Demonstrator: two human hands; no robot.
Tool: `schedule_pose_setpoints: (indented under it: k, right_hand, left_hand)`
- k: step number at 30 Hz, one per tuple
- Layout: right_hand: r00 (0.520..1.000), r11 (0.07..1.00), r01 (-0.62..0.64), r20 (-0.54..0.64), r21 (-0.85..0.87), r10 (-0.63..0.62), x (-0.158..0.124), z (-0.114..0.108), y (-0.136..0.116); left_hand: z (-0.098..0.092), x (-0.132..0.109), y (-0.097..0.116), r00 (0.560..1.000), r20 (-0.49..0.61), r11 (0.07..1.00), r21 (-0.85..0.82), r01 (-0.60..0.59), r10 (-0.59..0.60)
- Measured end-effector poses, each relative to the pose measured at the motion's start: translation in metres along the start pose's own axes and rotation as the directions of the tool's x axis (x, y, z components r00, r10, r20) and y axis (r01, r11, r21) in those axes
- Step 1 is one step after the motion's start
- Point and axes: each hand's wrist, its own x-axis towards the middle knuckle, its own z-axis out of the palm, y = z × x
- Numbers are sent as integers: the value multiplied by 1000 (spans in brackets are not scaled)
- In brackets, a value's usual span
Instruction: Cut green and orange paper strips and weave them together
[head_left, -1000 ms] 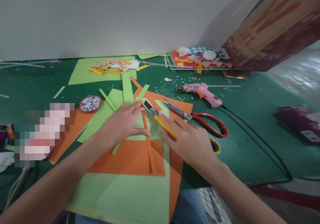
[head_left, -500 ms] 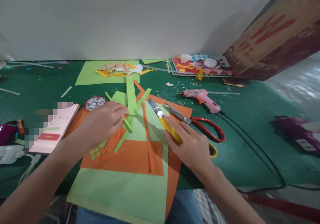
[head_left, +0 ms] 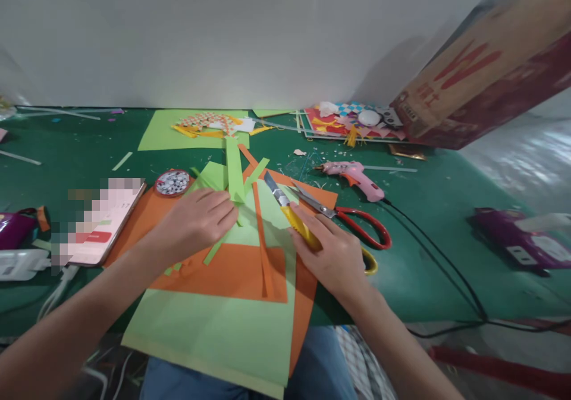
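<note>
My right hand (head_left: 330, 248) is wrapped round a yellow utility knife (head_left: 303, 226), its blade out and pointing up and left over the light-green paper. My left hand (head_left: 203, 218) has its fingers curled together on thin green paper strips (head_left: 201, 178), partly hidden under it. Beyond its fingertips lies a wider green strip (head_left: 234, 168). Between the hands, a folded orange strip (head_left: 262, 239) rests on an orange sheet (head_left: 223, 278), over a large light-green sheet (head_left: 214, 334). Scissors (head_left: 363, 227) with a red handle lie just beyond my right hand.
A pink glue gun (head_left: 357, 177) with a black cord lies right of the paper. Left are a phone (head_left: 111, 227) and a round case of pins (head_left: 172, 183). A woven paper piece (head_left: 207, 123) and paper bag (head_left: 482, 72) stand farther back.
My left hand has shifted a little to the right and turned down over the green strips, covering more of them. My right hand still holds the utility knife. The view has shifted slightly.
</note>
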Motion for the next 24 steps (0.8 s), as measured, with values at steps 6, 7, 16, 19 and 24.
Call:
schedule_pose_setpoints:
  k: [6,7,16,19,24]
  right_hand:
    - [995,990,-99,2,100,100,2,-3,0]
    - [995,989,-98,-7,115,100,2,-4,1]
    - [994,978,7,105,210,-30,1,-5,1]
    - [992,977,-13,126,214,-15,1,-5,1]
    - [992,978,-2,125,206,-24,1,-5,1]
  left_hand:
    - [-3,17,31,965,-81,967,76,-245,251]
    - [3,20,35,959,-17,958,54,-283,284]
    - [23,13,26,944,113,948,-105,-300,311]
    - [18,9,21,940,132,946,-129,-297,313]
    - [13,4,13,936,179,949,-146,-279,303]
